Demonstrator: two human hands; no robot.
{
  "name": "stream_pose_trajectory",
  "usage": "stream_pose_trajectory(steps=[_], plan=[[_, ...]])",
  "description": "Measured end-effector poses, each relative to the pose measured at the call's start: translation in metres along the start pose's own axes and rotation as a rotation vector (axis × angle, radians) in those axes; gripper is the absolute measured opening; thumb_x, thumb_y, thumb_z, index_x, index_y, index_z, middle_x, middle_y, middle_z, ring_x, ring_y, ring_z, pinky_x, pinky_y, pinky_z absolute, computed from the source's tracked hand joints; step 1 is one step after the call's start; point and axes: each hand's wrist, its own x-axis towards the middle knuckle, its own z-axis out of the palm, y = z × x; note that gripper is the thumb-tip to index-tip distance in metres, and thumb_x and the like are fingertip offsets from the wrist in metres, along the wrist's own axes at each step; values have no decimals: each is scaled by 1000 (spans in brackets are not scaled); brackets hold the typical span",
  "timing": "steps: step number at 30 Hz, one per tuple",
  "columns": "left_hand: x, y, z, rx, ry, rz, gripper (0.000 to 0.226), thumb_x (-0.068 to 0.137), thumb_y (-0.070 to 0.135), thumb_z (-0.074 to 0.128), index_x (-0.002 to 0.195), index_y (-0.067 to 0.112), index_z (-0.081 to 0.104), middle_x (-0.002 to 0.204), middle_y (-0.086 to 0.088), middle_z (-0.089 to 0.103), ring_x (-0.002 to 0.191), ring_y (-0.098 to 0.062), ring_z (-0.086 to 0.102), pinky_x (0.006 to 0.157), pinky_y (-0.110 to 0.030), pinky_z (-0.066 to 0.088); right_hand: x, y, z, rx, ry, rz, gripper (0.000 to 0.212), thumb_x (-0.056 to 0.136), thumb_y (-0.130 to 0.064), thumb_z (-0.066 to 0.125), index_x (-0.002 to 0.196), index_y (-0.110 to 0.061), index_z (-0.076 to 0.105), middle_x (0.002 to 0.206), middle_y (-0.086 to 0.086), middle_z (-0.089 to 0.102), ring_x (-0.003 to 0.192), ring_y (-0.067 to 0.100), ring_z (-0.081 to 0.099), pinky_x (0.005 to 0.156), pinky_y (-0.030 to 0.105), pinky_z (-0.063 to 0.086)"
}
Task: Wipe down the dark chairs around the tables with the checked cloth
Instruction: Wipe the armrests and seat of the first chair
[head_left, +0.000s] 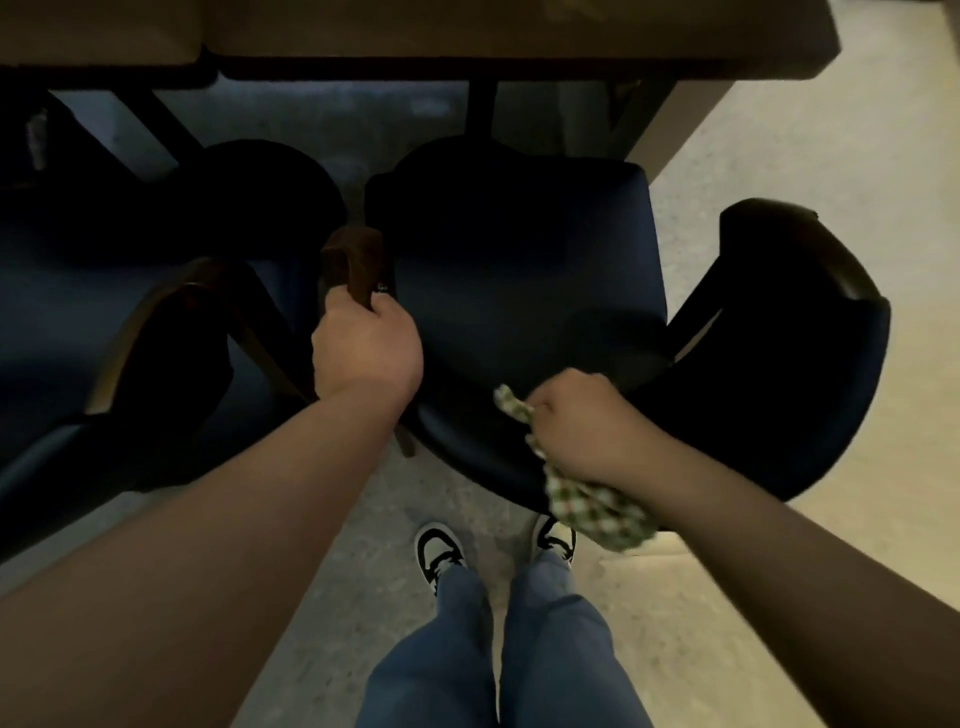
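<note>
A dark blue padded chair (514, 270) with wooden arms stands in front of me, pushed toward the table. My left hand (363, 343) is closed around its left wooden armrest (353, 260). My right hand (587, 426) grips the green-and-white checked cloth (597, 509), bunched, at the rear edge of the seat where it meets the curved backrest (810, 374). Part of the cloth hangs below my wrist. A second dark chair (130, 322) stands just to the left, its arm close to my left hand.
Two light wooden tables (467, 31) run along the top, with dark legs (480, 109) underneath. The floor (831, 156) is pale and speckled. My feet in black-and-white shoes (441, 551) stand right behind the chair.
</note>
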Motion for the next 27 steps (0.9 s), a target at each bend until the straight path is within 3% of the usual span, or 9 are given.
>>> stream_pose_trajectory(steps=[3, 7, 12, 15, 19, 21, 22, 24, 27], plan=[[1, -1, 0, 12, 5, 6, 35, 101, 34, 39, 124, 11, 52, 96, -4, 54, 67, -14, 44, 67, -32, 34, 23, -45, 14, 156, 55, -32, 29, 87, -6, 47, 58, -7, 46, 66, 8, 48, 68, 23, 50, 55, 28, 32], [3, -2, 1, 20, 7, 16, 38, 101, 34, 38, 128, 10, 51, 99, -5, 55, 80, -19, 48, 69, -31, 35, 12, -51, 21, 253, 109, -108, 29, 87, -3, 43, 59, -4, 50, 61, 5, 48, 57, 18, 46, 54, 28, 37], [3, -2, 1, 12, 3, 14, 39, 101, 33, 38, 131, 10, 49, 100, -5, 54, 80, -18, 47, 70, -30, 35, -33, 1, 14, -22, 133, -98, 22, 88, -11, 43, 74, -9, 59, 84, 10, 61, 76, 27, 59, 67, 34, 49], [2, -1, 2, 23, 19, 17, 39, 101, 33, 38, 130, 10, 50, 104, -7, 56, 82, -18, 47, 70, -31, 35, -20, -22, 16, 52, 165, -41, 20, 85, -7, 44, 66, -7, 51, 74, 11, 56, 71, 29, 56, 60, 29, 38], [2, -2, 2, 39, 35, 11, 40, 100, 33, 38, 130, 9, 49, 105, -6, 55, 84, -19, 48, 72, -32, 37, -5, -51, 24, 141, 179, -109, 28, 88, -5, 44, 60, -8, 42, 70, 6, 49, 70, 26, 52, 56, 29, 32], [-1, -2, 1, 30, 37, 14, 42, 99, 32, 40, 133, 8, 46, 116, -9, 56, 94, -23, 53, 77, -34, 41, -17, -41, 24, 82, 217, -175, 23, 91, -7, 43, 73, -3, 56, 81, 8, 55, 78, 27, 56, 58, 29, 35], [-3, -2, 0, 32, 42, 23, 45, 98, 31, 41, 137, 8, 42, 126, -12, 54, 104, -27, 55, 82, -35, 44, -26, -34, 23, 16, 235, -212, 21, 91, -8, 43, 89, -1, 63, 92, 11, 58, 84, 28, 57, 61, 29, 37], [-12, 0, -2, 90, 50, 85, 54, 97, 27, 43, 145, 7, 30, 145, -14, 39, 128, -31, 44, 100, -40, 40, -43, -17, 23, -138, 239, -279, 30, 92, -12, 45, 116, -4, 61, 109, 13, 57, 93, 29, 56, 66, 29, 38], [-29, 0, -5, 350, 35, 376, 63, 97, 26, 44, 151, 4, 19, 159, -14, 12, 148, -30, 11, 119, -49, 14, -61, 5, 24, -167, 302, -388, 39, 94, -25, 46, 129, -9, 52, 118, 9, 52, 104, 27, 53, 77, 34, 47]])
